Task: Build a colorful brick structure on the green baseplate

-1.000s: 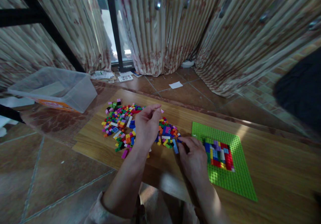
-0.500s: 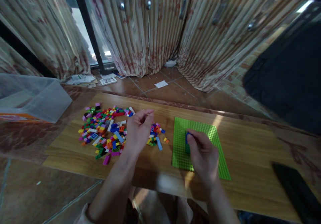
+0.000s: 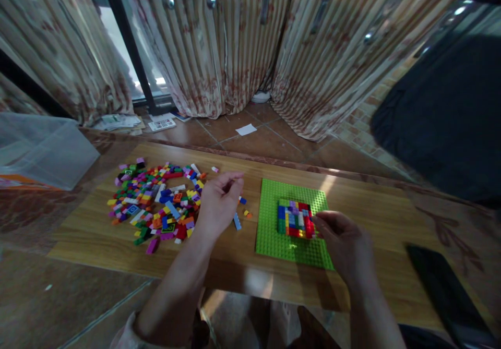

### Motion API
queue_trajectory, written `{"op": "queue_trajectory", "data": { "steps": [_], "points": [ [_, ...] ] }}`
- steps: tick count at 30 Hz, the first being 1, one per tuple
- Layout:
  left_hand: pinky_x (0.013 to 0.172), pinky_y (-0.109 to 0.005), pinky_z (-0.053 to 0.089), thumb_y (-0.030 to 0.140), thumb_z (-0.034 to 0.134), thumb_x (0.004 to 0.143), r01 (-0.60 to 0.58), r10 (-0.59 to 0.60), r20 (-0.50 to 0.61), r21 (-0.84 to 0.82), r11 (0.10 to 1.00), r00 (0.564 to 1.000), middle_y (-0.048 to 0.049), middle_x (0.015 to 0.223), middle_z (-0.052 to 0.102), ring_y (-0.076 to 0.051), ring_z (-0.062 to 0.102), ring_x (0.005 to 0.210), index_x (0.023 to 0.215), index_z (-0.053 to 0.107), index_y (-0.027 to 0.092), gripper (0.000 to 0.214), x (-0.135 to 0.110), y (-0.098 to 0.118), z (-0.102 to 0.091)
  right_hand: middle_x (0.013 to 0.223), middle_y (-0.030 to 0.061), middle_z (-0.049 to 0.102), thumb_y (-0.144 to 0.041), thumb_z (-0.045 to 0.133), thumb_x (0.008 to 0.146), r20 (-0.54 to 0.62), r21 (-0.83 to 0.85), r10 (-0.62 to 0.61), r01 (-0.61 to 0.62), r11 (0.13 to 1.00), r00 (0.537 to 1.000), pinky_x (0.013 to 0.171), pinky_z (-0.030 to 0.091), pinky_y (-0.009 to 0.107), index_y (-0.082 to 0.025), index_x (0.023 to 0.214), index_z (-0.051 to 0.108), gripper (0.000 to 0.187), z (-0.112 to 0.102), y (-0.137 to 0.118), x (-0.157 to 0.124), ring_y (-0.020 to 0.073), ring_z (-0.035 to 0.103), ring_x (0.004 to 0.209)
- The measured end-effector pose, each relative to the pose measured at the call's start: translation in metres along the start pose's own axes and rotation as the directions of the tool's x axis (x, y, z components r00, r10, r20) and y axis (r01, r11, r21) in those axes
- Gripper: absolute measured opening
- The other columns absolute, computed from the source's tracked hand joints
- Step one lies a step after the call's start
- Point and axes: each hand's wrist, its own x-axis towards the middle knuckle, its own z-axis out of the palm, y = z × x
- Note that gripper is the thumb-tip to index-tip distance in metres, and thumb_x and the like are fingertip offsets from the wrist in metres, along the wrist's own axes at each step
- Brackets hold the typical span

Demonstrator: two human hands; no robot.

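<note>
A low, multicoloured toy brick build sits on a green baseplate, with blue and green bricks on its left side and red ones on its right. At its right edge are the fingertips of my right hand, closed in a pinch; whatever they hold is hidden. My left hand hovers beside a loose pile of toy bricks, thumb and fingers pressed together. Anything between them is too small to make out. A light blue brick lies just right of this hand.
The wooden table carries everything. A dark flat object lies at its right end. To the left stands a clear plastic box. Striped curtains hang beyond, and a dark draped shape is at the far right.
My right hand has moved right from the build's left side to its right edge, uncovering the bricks. My left hand stays pinched near the pile. The view has shifted slightly.
</note>
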Motion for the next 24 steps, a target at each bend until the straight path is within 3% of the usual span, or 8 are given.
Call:
{"op": "queue_trajectory", "data": {
  "steps": [14,19,24],
  "points": [
    [0.057,-0.023,0.043,0.027,0.056,0.082,-0.045,0.034,0.065,0.185,0.982,0.997,-0.0006,0.069,0.064,-0.013,0.056,0.062,0.098,0.071,0.014,0.025,-0.004,0.004,0.002,0.081,0.0051,0.069,-0.042,0.051,0.084,0.043,-0.336,-0.216,0.217,0.916,0.976,0.066,0.044,0.031,-0.02,0.08,0.073,0.031,0.015,-0.004,0.003,0.0187,0.063,0.071],
    [0.06,-0.024,0.045,0.026,0.056,0.083,-0.052,0.038,0.067,0.225,0.973,0.997,-0.0017,0.072,0.066,-0.013,0.058,0.064,0.097,0.071,0.013,0.024,-0.005,0.005,0.0,0.082,0.0049,0.068,-0.041,0.052,0.084,0.004,-0.314,-0.278,0.265,0.912,0.961,0.066,0.044,0.029,-0.019,0.077,0.072,0.03,0.02,-0.005,0.004,0.0171,0.062,0.069],
    [0.057,-0.023,0.043,0.025,0.055,0.083,-0.06,0.044,0.073,0.233,0.971,0.996,-0.0008,0.069,0.065,-0.012,0.056,0.06,0.097,0.071,0.014,0.024,-0.004,0.003,-0.001,0.081,0.0041,0.067,-0.041,0.054,0.083,-0.016,-0.294,-0.256,0.24,0.925,0.967,0.062,0.045,0.029,-0.019,0.078,0.072,0.029,0.024,-0.005,0.002,0.0152,0.06,0.064]
  ]
}}
